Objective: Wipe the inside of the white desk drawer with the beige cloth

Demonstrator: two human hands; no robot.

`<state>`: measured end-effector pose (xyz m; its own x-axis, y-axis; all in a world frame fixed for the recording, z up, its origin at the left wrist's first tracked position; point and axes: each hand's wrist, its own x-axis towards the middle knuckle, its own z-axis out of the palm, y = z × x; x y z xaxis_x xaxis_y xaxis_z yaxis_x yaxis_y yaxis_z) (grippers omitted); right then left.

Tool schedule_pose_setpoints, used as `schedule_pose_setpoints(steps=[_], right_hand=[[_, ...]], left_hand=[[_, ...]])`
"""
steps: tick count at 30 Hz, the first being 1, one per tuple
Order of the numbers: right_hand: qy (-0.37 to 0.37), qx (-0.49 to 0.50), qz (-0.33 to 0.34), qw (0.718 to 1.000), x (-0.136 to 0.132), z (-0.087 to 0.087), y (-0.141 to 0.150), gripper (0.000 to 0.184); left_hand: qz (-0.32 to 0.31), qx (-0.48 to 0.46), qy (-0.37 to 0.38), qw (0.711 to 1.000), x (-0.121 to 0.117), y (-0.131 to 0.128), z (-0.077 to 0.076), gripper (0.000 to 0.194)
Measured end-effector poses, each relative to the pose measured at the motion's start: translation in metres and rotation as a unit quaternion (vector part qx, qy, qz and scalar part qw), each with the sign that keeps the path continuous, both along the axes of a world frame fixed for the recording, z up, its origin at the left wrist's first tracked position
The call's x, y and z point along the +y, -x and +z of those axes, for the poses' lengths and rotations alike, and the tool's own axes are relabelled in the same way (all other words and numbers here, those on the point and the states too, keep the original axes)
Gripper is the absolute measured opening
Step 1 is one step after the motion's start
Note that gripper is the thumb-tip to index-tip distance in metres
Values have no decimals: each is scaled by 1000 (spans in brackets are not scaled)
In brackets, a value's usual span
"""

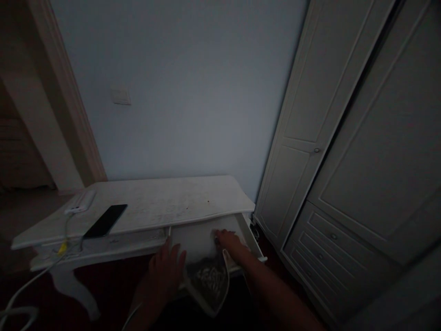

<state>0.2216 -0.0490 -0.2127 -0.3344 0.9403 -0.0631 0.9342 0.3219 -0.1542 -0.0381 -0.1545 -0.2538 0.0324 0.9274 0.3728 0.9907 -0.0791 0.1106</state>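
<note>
A shallow white drawer (198, 234) is pulled out from the white table (165, 195). My left hand (167, 264) lies over the drawer's left front corner, its fingers apart and holding nothing. Inside the drawer, my right hand (229, 241) has curled fingers near the drawer floor. What those fingers grip is too dark and blurred to make out. A dark cloth (208, 278) with a pale pattern and light border drapes over the drawer front, its pointed corner hanging down. Its upper part runs close to my right fingers. Some pale flat material lies under my right wrist.
A black phone (106, 220) lies at the table's left front edge, near a white box-like device (81, 201) with a cable (31, 278). White wardrobes (310, 151) stand on the right. A switch (120, 95) is on the blue wall, and dark red carpet lies below.
</note>
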Motion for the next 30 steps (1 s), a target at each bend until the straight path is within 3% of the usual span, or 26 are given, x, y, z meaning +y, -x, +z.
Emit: schedule_pose_setpoints(steps=[5, 11, 16, 19, 22, 24, 27, 30], right_hand=[[-34, -29, -79, 996, 24, 0, -15, 35], [-56, 1, -86, 995, 30, -7, 33, 42], [-8, 31, 49, 998, 23, -20, 93, 70], [43, 33, 173, 983, 16, -28, 108, 72], [79, 7, 300, 951, 18, -31, 90, 84], [85, -17, 321, 943, 24, -27, 61, 98], [66, -23, 208, 976, 33, -14, 10, 104], [27, -12, 71, 997, 38, -2, -31, 91]], left_hand=[[21, 27, -6, 999, -1, -6, 4, 37], [6, 33, -43, 999, 1, -8, 4, 36], [-33, 65, -31, 997, 0, -1, 1, 35], [-35, 71, -8, 997, 2, 3, -2, 37], [-28, 60, 15, 998, 2, 3, -2, 39], [-28, 54, 20, 998, 1, 2, -1, 40], [-37, 47, 26, 998, -1, 1, 3, 40], [-29, 32, 33, 999, -1, 0, 6, 38]])
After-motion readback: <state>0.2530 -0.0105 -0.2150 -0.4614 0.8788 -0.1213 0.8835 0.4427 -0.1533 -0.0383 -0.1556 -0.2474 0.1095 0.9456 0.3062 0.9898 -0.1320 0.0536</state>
